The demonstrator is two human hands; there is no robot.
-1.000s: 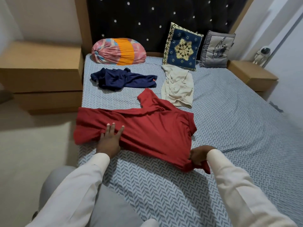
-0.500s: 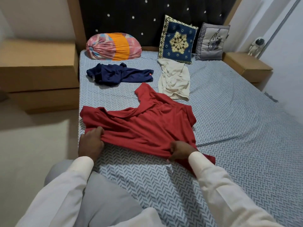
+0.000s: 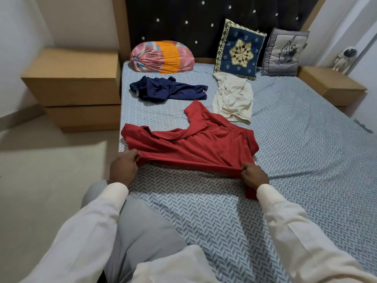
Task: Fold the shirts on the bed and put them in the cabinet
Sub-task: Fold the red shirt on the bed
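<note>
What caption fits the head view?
Left hand and right hand grip the near edge of the red shirt on the bed.

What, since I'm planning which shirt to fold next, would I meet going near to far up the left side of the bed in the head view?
Going up the bed: left hand → red shirt → navy shirt → pink-and-orange bolster.
</note>
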